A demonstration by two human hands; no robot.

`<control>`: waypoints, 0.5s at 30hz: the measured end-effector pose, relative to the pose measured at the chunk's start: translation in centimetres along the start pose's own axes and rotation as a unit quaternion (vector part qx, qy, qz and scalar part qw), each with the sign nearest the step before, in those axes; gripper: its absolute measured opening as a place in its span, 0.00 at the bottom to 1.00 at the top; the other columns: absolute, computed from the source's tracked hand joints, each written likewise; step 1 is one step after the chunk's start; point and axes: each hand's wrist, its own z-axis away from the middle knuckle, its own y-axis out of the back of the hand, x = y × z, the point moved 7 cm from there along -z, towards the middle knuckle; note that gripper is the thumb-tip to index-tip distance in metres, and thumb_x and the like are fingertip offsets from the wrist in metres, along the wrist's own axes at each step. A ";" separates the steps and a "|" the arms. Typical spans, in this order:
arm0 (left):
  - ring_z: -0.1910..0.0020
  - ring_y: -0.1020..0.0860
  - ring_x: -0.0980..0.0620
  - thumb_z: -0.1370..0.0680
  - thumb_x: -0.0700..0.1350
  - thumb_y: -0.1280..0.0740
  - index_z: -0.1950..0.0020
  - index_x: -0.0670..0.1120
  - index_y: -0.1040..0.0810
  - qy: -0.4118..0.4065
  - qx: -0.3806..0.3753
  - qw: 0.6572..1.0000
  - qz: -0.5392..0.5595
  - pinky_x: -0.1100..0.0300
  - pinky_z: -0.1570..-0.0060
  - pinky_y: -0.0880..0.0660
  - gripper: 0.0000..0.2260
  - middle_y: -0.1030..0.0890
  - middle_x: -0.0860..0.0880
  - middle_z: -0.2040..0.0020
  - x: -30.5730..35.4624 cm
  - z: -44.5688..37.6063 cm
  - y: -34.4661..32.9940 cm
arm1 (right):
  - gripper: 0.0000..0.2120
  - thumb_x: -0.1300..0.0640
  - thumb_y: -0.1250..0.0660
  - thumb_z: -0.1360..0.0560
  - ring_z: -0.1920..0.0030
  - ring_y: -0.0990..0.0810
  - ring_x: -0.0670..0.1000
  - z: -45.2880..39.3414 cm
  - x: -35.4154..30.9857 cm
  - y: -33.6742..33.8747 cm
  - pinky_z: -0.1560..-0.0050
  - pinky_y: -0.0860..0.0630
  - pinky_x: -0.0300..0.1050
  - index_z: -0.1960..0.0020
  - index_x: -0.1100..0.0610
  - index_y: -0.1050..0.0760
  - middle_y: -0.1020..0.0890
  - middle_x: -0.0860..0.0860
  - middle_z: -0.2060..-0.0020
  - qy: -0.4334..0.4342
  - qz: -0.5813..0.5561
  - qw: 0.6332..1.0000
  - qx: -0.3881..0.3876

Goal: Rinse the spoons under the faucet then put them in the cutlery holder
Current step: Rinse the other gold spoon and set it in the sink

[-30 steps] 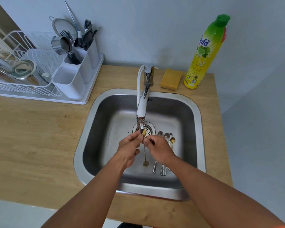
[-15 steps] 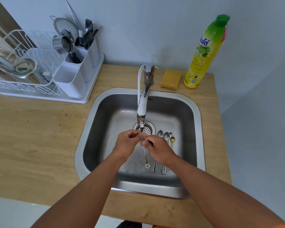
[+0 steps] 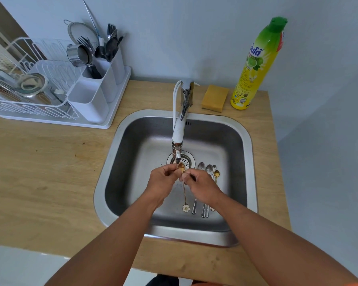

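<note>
A thin gold spoon (image 3: 184, 195) with a white flower at its handle end hangs bowl-up under the faucet (image 3: 179, 139) spout, over the sink (image 3: 132, 145). My left hand (image 3: 163, 181) and my right hand (image 3: 202, 185) both pinch it near the bowl. Several more spoons (image 3: 205, 182), silver and gold, lie on the sink floor to the right of the drain, partly hidden by my right hand. The white cutlery holder (image 3: 95, 89) stands at the back left in the drying rack, with forks and dark utensils in its rear compartments.
A white wire dish rack (image 3: 29, 89) with dishes sits on a tray at the far left. A yellow sponge (image 3: 215, 98) and a green-capped yellow detergent bottle (image 3: 256, 65) stand behind the sink at the right. The wooden counter (image 3: 50, 172) surrounds the sink.
The gold spoon's bowl, covered by my fingers half a second ago, shows again under the spout. Both hands stay in the same spot, working the spoon.
</note>
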 end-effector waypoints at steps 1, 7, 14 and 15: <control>0.61 0.16 0.60 0.22 0.38 0.25 0.51 0.48 0.13 -0.002 -0.001 1.000 0.012 0.69 0.61 0.22 0.06 0.12 0.52 0.58 -0.1 0.1 -0.1 | 0.13 0.45 0.35 0.17 0.69 0.26 0.46 0.1 0.0 -0.1 0.62 0.26 0.45 0.54 0.50 0.17 0.21 0.47 0.68 -0.002 -0.003 1.000 -0.006; 0.62 0.16 0.61 0.27 0.55 0.21 0.58 0.50 0.12 -0.010 0.083 0.997 -0.001 0.67 0.60 0.24 0.09 0.12 0.52 0.59 0.0 0.5 0.4 | 0.12 0.48 0.32 0.19 0.71 0.29 0.42 0.3 0.1 -0.6 0.66 0.30 0.44 0.61 0.48 0.22 0.23 0.43 0.71 0.018 0.071 0.997 0.009; 0.73 0.33 0.56 0.22 0.49 0.25 0.56 0.44 0.11 0.132 0.095 0.977 0.141 0.61 0.73 0.34 0.09 0.17 0.49 0.64 -1.3 0.8 0.3 | 0.11 0.49 0.35 0.19 0.61 0.26 0.46 0.6 -0.9 -0.2 0.59 0.25 0.51 0.58 0.50 0.22 0.23 0.43 0.63 0.066 0.156 0.984 0.053; 0.74 0.32 0.57 0.21 0.48 0.26 0.55 0.44 0.11 0.142 0.087 0.973 0.161 0.62 0.74 0.34 0.08 0.18 0.49 0.65 -1.4 0.8 0.1 | 0.11 0.49 0.35 0.19 0.61 0.26 0.45 0.6 -1.1 -0.2 0.59 0.25 0.50 0.59 0.50 0.23 0.24 0.42 0.64 0.071 0.163 0.982 0.057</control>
